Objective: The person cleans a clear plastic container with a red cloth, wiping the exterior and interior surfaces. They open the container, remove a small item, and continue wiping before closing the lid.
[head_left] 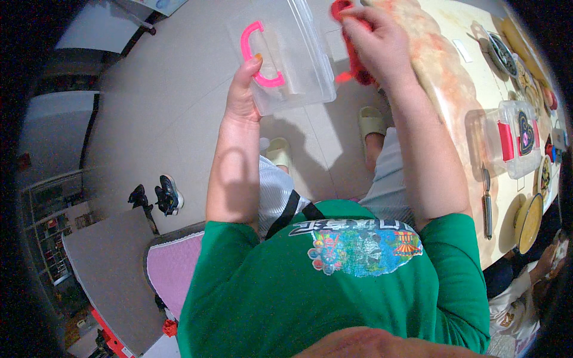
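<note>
My left hand (243, 89) grips a clear plastic box (298, 51) by one side, its thumb beside the curved pink handle (246, 43). The box is held up over the floor, and what I see through its walls is pale and hard to make out. To the right of it, my right hand (380, 48) is closed on a long red object (352, 53) with rounded ends. Its kind is blurred and partly covered by the fingers. The red object is apart from the box and close to the table's edge.
At right, the table (501, 185) carries a clear box with red clips (506, 142), a knife (487, 206), a yellow round dish (529, 224) and a dark-filled bowl (502, 53). Another person (519, 292) is at lower right. Shoes (169, 196) and a pink-cushioned seat (173, 268) are at left.
</note>
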The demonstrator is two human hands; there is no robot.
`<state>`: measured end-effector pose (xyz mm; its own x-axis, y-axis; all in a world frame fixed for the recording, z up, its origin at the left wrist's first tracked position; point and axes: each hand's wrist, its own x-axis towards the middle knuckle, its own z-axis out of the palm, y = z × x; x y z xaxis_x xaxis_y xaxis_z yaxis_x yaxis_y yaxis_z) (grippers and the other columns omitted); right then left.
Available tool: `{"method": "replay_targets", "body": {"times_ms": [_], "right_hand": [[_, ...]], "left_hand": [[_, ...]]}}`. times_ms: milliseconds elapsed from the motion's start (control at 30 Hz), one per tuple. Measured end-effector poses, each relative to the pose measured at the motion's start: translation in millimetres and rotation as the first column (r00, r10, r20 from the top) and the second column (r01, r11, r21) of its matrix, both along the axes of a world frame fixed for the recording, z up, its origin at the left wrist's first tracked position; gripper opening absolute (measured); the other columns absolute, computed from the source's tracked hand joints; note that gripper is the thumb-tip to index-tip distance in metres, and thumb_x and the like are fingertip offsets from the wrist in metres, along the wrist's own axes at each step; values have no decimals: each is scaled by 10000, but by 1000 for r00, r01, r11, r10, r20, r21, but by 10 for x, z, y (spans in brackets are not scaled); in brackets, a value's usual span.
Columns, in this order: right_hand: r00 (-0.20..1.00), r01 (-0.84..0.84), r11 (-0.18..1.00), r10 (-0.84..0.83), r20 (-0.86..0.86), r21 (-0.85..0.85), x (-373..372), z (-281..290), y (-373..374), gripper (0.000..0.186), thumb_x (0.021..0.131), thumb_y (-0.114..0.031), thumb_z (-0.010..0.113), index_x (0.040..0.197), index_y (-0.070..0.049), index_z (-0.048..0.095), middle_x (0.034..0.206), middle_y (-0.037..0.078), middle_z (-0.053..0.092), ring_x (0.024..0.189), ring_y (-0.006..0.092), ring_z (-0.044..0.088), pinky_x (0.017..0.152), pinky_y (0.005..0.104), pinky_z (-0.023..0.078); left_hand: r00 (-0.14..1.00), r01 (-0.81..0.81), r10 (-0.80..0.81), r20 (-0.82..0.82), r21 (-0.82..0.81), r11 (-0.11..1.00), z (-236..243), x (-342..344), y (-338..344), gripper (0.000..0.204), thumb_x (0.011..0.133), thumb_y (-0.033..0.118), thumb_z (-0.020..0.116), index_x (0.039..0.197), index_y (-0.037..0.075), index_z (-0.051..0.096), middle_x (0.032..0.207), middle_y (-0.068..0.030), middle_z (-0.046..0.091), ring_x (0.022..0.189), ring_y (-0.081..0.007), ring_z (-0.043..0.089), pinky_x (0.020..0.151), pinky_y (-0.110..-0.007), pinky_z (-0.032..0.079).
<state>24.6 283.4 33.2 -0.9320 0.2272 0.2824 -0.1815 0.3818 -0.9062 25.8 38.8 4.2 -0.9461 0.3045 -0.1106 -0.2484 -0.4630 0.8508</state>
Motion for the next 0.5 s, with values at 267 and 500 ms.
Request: {"method": "replay_targets", "body": {"times_ms": [267, 500], "right_hand": [[976, -212, 742, 131, -172, -635, 75, 192, 16, 398, 941, -115, 634, 1297, 32, 532, 1107, 124, 628, 939, 165, 620, 830, 286, 529], [966, -252, 888, 209, -151, -385, 133, 148, -170, 254, 899, -75, 690, 1118, 3, 591, 977, 55, 651, 853, 109, 603, 781, 255, 510]], "left_hand": [[999, 49, -48, -19, 31, 998, 21, -15, -21, 782, 803, 366, 727, 1429, -14, 453, 1282, -189, 635, 1146, -311, 658, 986, -457, 558], [990, 139, -141, -11, -110, 984, -139, -11, 15, 749, 817, 309, 721, 1463, 64, 431, 1286, -149, 601, 1200, -274, 594, 1017, -456, 517]]}}
